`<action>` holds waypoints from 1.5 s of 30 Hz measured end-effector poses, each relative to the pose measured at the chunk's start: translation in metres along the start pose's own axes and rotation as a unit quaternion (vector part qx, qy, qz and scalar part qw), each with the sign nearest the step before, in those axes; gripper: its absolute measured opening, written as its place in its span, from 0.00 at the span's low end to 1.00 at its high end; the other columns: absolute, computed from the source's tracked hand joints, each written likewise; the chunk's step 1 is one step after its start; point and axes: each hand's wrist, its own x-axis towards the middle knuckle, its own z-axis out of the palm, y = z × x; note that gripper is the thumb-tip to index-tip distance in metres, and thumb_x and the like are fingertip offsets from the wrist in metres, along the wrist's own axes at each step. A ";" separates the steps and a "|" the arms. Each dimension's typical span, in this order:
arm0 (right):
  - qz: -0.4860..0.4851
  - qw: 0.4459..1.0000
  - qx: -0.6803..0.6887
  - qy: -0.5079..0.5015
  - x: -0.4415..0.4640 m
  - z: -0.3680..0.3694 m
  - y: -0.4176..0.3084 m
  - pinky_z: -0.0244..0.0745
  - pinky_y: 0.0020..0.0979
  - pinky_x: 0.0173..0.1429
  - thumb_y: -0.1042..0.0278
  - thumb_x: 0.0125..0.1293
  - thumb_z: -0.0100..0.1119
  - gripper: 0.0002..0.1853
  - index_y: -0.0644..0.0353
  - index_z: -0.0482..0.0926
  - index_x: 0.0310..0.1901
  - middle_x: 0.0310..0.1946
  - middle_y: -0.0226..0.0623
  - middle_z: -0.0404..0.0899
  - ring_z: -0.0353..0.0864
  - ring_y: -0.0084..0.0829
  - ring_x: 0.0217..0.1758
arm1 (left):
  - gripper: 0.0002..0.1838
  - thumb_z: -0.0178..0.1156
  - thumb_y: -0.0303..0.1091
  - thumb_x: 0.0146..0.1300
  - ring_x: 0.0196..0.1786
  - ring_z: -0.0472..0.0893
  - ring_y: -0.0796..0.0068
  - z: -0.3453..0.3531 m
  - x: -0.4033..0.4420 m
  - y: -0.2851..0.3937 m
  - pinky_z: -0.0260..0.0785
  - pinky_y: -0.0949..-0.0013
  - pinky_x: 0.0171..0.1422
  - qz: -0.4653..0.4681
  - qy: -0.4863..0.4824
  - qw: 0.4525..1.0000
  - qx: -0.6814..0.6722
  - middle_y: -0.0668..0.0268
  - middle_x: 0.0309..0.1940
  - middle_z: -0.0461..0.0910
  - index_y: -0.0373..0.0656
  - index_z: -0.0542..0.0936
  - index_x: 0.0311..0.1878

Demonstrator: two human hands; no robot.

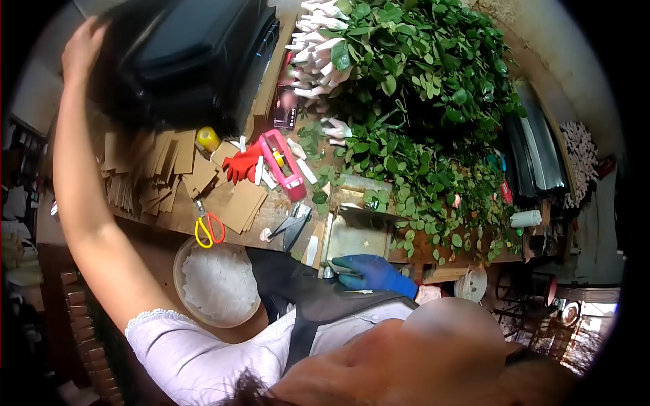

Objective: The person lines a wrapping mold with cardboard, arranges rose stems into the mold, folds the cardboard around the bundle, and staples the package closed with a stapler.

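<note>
My bare left hand (84, 49) is raised at the upper left, its fingers closed at the blurred edge of a black sheet (122, 57), beside a stack of black sheets (193, 51). My right hand (374, 273), in a blue glove, lies with its fingers stretched out at the near edge of a metal tray (355, 238). Leafy green stems (426, 81) with white sleeves (325, 54) over their heads are piled beyond the tray. A pink tape dispenser (283, 166), a black stapler (292, 227) and scissors (209, 230) with red and yellow handles lie left of the tray.
Cardboard pieces (245, 208), a red glove (242, 164) and a yellow tape roll (208, 139) are on the table. A phone (285, 108) stands behind the dispenser. Below the table edge is a tub (178, 277) of white pieces. More black sheets (538, 155) stand at the right.
</note>
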 end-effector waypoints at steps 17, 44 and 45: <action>-0.269 0.880 -0.130 0.369 -0.101 -0.117 -0.162 0.72 0.42 0.70 0.64 0.58 0.70 0.42 0.67 0.63 0.72 0.69 0.51 0.71 0.75 0.43 0.68 | 0.29 0.73 0.33 0.50 0.55 0.75 0.55 -0.131 -0.366 0.385 0.70 0.55 0.57 0.275 0.355 0.690 -0.568 0.57 0.54 0.75 0.44 0.75 0.56; 0.102 0.888 -0.447 -0.020 0.015 -0.136 -0.015 0.80 0.44 0.41 0.51 0.65 0.65 0.13 0.49 0.79 0.42 0.35 0.37 0.84 0.86 0.43 0.39 | 0.26 0.52 0.54 0.75 0.29 0.86 0.68 0.002 -0.498 0.282 0.77 0.62 0.37 -0.016 -0.839 0.352 -0.414 0.60 0.28 0.88 0.42 0.86 0.34; 0.109 0.895 -0.433 -0.005 0.023 -0.125 -0.005 0.80 0.44 0.41 0.50 0.66 0.64 0.13 0.49 0.79 0.43 0.36 0.38 0.84 0.86 0.43 0.39 | 0.24 0.53 0.51 0.75 0.34 0.88 0.65 0.012 -0.500 0.283 0.79 0.58 0.42 0.090 -0.778 0.514 -0.350 0.59 0.26 0.87 0.41 0.86 0.35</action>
